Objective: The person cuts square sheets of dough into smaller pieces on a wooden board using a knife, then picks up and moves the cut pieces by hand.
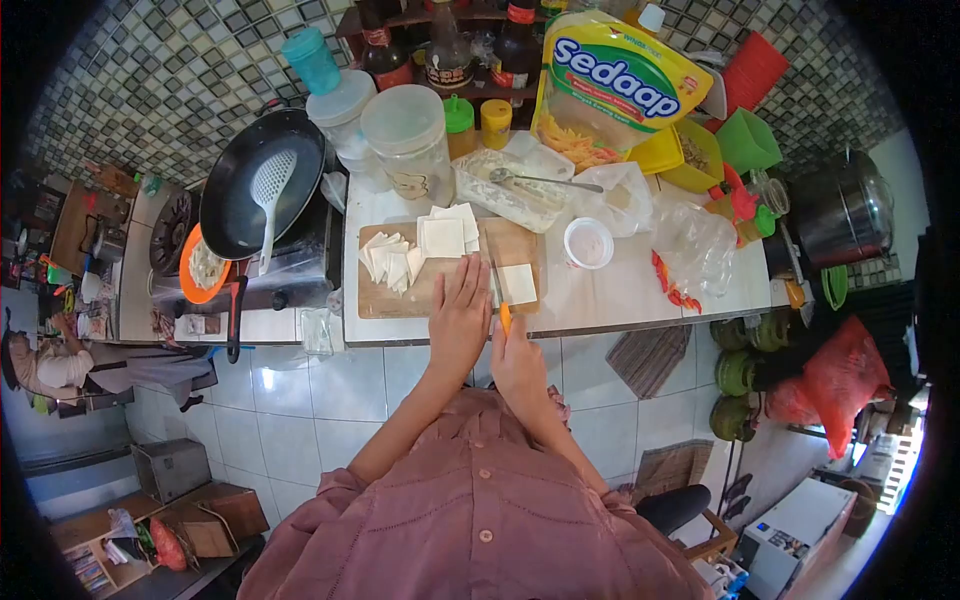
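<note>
A wooden cutting board lies on the white counter in front of me. My left hand rests flat on it, fingers stretched out, and what lies under the palm is hidden. My right hand is wrapped around the orange handle of a knife, whose blade points away from me beside my left fingers. To the right of the blade sits a pale square wrapper sheet. Beyond my left hand are a stack of square sheets and a fanned pile of cut pieces.
A black frying pan with a white slotted turner is on the stove at left, beside an orange plate. Behind the board stand a clear jar, a plastic tub with a spoon, and a white cup. Red chillies lie at right.
</note>
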Tool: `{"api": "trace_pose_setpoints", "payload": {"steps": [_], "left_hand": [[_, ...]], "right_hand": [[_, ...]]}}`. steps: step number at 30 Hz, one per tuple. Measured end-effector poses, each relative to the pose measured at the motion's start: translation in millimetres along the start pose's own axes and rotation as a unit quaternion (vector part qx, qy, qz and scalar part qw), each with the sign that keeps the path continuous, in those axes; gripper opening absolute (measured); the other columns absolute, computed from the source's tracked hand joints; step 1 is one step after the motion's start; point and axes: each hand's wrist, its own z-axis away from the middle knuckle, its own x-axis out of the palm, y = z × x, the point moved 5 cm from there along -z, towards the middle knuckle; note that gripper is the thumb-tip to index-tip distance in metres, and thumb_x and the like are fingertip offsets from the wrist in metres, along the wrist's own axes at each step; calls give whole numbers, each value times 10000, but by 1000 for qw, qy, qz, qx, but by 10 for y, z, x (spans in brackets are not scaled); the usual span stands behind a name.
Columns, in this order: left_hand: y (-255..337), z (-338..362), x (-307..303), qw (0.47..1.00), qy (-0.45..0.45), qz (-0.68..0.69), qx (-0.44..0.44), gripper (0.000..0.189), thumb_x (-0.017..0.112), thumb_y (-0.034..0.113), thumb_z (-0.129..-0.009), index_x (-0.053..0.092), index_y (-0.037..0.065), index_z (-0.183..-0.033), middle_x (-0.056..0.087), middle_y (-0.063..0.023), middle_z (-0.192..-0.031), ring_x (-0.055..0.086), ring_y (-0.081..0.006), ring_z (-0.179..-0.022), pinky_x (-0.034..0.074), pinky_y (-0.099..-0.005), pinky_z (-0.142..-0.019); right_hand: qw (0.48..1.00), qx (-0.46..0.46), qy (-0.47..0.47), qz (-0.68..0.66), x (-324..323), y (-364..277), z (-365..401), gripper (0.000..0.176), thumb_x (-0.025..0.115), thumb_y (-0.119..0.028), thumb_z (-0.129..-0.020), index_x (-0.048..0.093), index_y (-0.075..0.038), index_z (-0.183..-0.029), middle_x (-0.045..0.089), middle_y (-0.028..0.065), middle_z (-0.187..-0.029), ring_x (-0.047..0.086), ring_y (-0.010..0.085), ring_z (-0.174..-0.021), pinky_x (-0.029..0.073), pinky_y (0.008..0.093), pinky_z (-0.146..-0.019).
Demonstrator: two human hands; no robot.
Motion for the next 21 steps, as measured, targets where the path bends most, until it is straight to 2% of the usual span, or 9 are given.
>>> {"api": "trace_pose_setpoints", "payload": {"steps": [8,10,13,16,18,19,21], "left_hand": [[1,-6,-16,1000,16,-4,2,440,497,166,-881,458,35,-1299,432,-83,-1371,369,-208,-1293,256,-446,-1067],[-12,-4,7,1000,3,9,1,462,486,146,-884,421,32,-1326,380,-88,-1410,339,-230,-1312,262,-456,-1065],[-17,-14,-23,1000,-4,3,15,450,487,199,-895,441,29,-1309,415,-95,-1382,359,-222,-1298,264,-459,-1061],[-77,-31,-97,996,-34,67,45,491,528,218,-877,428,18,-1314,399,-109,-1392,348,-233,-1305,268,-468,-1057],[-99,-41,-218,992,-56,91,66,518,560,216,-857,423,17,-1315,389,-116,-1396,337,-239,-1311,270,-467,-1056],[-102,-40,-252,987,-78,113,85,547,592,213,-836,419,15,-1316,379,-123,-1400,327,-245,-1316,273,-466,-1056],[-156,-18,-255,986,-78,114,96,517,614,194,-815,462,29,-1281,425,-128,-1361,367,-250,-1290,309,-446,-1037]], "right_hand": [[996,38,-53,53,-67,112,444,304,434,-305,-929,395,-8,-980,567,254,-572,574,451,-540,459,540,-482],[995,45,-66,68,-104,131,538,302,439,-302,-929,394,-7,-975,568,252,-574,574,448,-538,458,532,-475],[995,48,-74,35,-158,187,624,288,456,-286,-924,393,-8,-969,569,254,-584,572,448,-542,458,521,-469],[999,22,-18,-41,-295,170,621,258,458,-261,-929,396,-13,-965,568,241,-598,573,438,-552,443,506,-473],[991,54,11,-125,-435,143,612,225,456,-237,-935,407,-18,-945,559,227,-603,558,431,-546,417,487,-476],[991,55,13,-125,-441,176,610,225,456,-237,-935,407,-18,-945,559,227,-603,558,431,-546,417,487,-476],[979,131,-15,-155,-381,343,610,210,452,-227,-940,418,-20,-924,551,218,-614,544,427,-556,397,466,-487]]}}
